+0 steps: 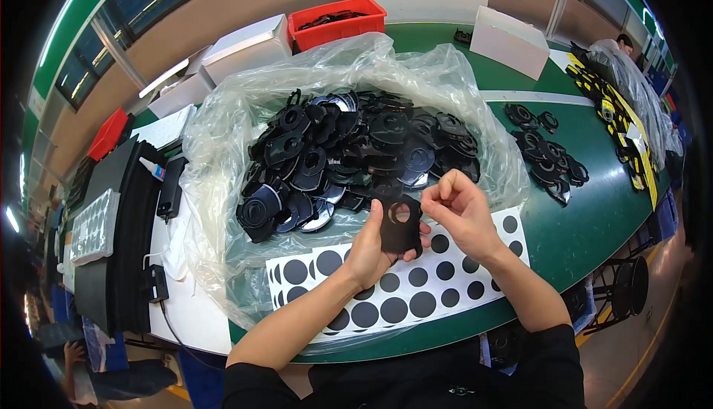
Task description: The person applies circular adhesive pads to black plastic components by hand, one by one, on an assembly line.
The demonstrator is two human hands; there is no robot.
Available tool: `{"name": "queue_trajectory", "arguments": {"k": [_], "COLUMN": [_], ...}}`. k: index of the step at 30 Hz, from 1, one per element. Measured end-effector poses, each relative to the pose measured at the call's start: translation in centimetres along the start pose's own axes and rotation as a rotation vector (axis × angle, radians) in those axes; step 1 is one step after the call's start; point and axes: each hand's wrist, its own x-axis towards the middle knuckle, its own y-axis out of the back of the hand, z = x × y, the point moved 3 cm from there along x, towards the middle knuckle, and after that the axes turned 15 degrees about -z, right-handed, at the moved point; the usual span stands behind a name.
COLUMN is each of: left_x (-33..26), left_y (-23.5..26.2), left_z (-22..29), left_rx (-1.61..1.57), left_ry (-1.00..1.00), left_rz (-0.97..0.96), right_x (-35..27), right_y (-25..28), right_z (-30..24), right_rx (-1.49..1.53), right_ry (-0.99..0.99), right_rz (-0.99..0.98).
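Observation:
My left hand (pixel 364 257) is closed around a flat black plastic part (pixel 399 240) with a round hole near its top, held up over the near edge of the table. My right hand (pixel 464 217) is beside the part's upper right corner, its thumb and index finger pinched together. Whatever those fingertips hold, if anything, is too small to make out. Under both hands lie white sheets (pixel 460 281) covered with black round stickers. Just beyond, a large heap of similar black plastic parts (pixel 356 142) rests on a clear plastic bag (pixel 212 156).
White boxes (pixel 249 49) and a red bin (pixel 338 29) of dark parts stand at the back. A smaller group of black parts (pixel 546 153) lies to the right on the green table (pixel 594 223). Black stacked sheets (pixel 122 246) and a glue bottle (pixel 152 168) are left.

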Motion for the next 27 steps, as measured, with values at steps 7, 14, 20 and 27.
{"name": "queue_trajectory", "arguments": {"k": [7, 14, 20, 27], "left_x": [0.0, 0.1, 0.1, 0.0], "left_y": [0.2, 0.4, 0.3, 0.1], "left_z": [0.0, -0.2, -0.2, -0.1], "left_rx": [0.001, -0.035, -0.031, -0.046], "left_ry": [-0.001, -0.010, -0.014, -0.029], "left_rz": [-0.016, -0.022, -0.011, -0.020], "right_x": [0.2, 0.3, 0.3, 0.3], "right_y": [-0.2, -0.2, -0.1, -0.3], "right_z": [1.5, 1.9, 2.0, 1.9], "right_rx": [0.005, 0.005, 0.006, 0.031], "right_ry": [-0.110, -0.086, -0.087, -0.085], "right_rz": [-0.014, 0.000, 0.002, -0.004]}}
